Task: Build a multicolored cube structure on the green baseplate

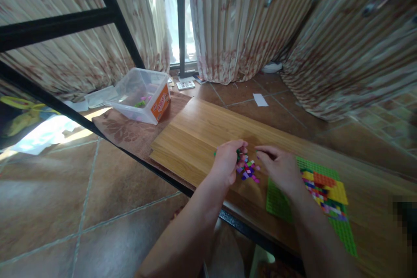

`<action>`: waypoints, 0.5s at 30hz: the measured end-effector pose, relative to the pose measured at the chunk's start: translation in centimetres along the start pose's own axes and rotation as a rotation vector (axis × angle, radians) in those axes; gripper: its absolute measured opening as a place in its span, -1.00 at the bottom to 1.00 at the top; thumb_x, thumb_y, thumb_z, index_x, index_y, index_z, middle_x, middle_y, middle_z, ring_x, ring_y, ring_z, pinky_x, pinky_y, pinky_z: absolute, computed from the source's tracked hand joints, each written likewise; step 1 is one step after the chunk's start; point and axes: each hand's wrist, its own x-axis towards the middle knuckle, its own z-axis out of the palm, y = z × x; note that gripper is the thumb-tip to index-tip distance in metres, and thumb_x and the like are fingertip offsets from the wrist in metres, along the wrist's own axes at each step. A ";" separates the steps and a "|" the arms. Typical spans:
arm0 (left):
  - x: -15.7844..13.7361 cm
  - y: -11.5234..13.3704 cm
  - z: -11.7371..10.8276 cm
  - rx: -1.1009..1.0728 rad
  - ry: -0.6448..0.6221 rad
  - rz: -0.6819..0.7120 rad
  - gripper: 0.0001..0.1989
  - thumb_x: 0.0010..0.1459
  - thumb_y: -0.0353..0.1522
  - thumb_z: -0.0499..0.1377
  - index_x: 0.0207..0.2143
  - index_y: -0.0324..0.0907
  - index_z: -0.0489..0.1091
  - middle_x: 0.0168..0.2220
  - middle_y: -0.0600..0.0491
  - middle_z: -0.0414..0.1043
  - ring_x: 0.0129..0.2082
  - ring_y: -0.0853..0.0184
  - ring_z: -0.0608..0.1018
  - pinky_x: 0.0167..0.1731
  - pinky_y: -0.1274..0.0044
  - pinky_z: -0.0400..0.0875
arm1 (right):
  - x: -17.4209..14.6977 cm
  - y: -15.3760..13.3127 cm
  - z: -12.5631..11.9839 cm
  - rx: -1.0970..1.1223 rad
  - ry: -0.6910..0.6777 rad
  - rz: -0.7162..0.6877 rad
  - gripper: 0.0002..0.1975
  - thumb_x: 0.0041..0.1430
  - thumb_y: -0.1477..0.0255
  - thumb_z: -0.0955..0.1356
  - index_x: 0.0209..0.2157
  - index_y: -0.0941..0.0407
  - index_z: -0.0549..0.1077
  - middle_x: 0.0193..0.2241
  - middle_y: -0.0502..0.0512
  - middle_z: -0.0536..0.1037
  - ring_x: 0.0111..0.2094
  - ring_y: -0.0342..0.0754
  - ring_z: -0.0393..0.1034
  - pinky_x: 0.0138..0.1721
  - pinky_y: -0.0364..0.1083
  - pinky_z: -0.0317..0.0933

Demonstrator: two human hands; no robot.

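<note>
The bricks (248, 170) are a small loose pile of purple, pink, green and white pieces, lying near the middle of my wooden board (195, 134). Beside them a green baseplate (276, 200) sits at the board's near edge, partly covered in yellow, orange and mixed rows. A clear tub (140, 95) beyond the board's far left corner has an orange label, too blurred to read. My left hand (228, 160) curls over the pile, fingers closed on a few bricks. My right hand (280, 168) rests palm down, fingertips pinched; whether it holds anything I cannot tell.
</note>
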 end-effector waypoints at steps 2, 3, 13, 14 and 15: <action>-0.2 -0.6 0.3 0.038 -0.034 -0.022 -0.86 0.04 -0.34 0.19 -0.46 -0.27 0.39 -0.56 0.14 0.28 -0.66 0.57 0.28 -0.65 0.65 0.04 | -0.9 -0.6 -0.4 0.314 0.046 0.055 -0.75 0.06 0.31 0.36 -0.26 0.13 0.57 -0.38 0.09 0.61 -0.41 -0.06 0.45 -0.33 -0.07 0.32; -0.3 -0.9 0.4 0.056 -0.068 -0.040 -0.83 0.05 -0.32 0.19 -0.46 -0.26 0.39 -0.56 0.14 0.28 -0.66 0.56 0.29 -0.65 0.65 0.03 | -1.4 -0.9 -0.6 0.442 0.066 0.068 -0.76 0.04 0.30 0.38 -0.27 0.12 0.57 -0.42 0.06 0.60 -0.45 -0.09 0.43 -0.36 -0.08 0.31; -1.9 -1.4 0.4 0.077 -0.358 -0.219 -0.69 -0.03 -0.18 0.30 -0.46 -0.25 0.36 -0.58 0.14 0.26 -0.66 0.57 0.24 -0.69 0.69 -0.06 | -4.6 -1.6 -0.1 0.680 0.172 -0.017 -0.84 0.12 0.34 0.39 -0.25 0.04 0.55 -0.31 0.04 0.62 -0.34 -0.08 0.49 -0.32 -0.08 0.37; -1.9 -1.3 0.3 0.067 -0.361 -0.199 -0.70 -0.05 -0.20 0.31 -0.45 -0.25 0.37 -0.57 0.14 0.27 -0.66 0.58 0.24 -0.69 0.69 -0.04 | -4.7 -1.6 0.1 0.709 0.167 -0.018 -0.83 0.13 0.34 0.38 -0.24 0.04 0.55 -0.32 0.04 0.62 -0.32 -0.08 0.49 -0.30 -0.07 0.38; -2.0 -1.3 0.3 0.063 -0.356 -0.165 -0.70 -0.07 -0.21 0.32 -0.46 -0.26 0.37 -0.57 0.15 0.27 -0.65 0.58 0.24 -0.69 0.70 -0.03 | -4.8 -1.7 0.3 0.732 0.163 -0.015 -0.83 0.13 0.33 0.38 -0.23 0.04 0.56 -0.32 0.04 0.62 -0.31 -0.07 0.49 -0.28 -0.05 0.39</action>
